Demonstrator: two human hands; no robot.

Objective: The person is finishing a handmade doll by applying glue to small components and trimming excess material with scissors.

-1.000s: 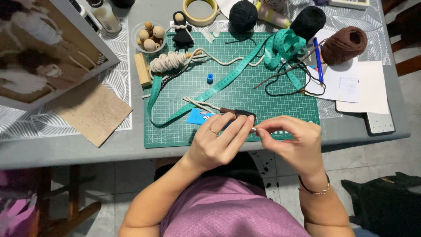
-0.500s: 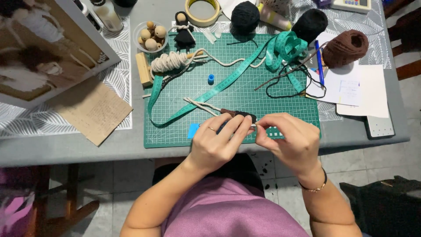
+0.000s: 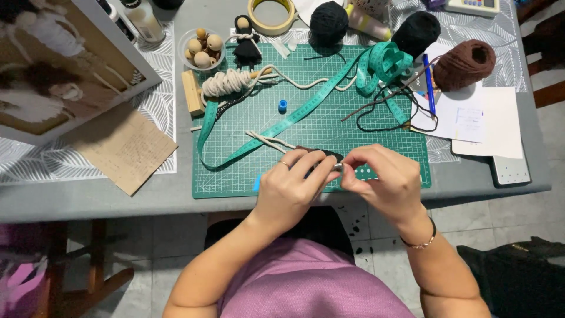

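**Where everything sits on the counter**

A cutting mat lies in the middle of the counter. A measuring tape runs across the mat, bunched at its far right. A bowl of beads sits at the mat's far left corner, a roll of tape behind the mat. Papers lie right of the mat, a ball of yarn behind them. Both hands meet over the mat's near edge.

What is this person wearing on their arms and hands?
Both forearms are bare, with no sleeves reaching them. The left hand has a thin ring on one finger. The right hand has a slim bracelet at the wrist. The top is purple.
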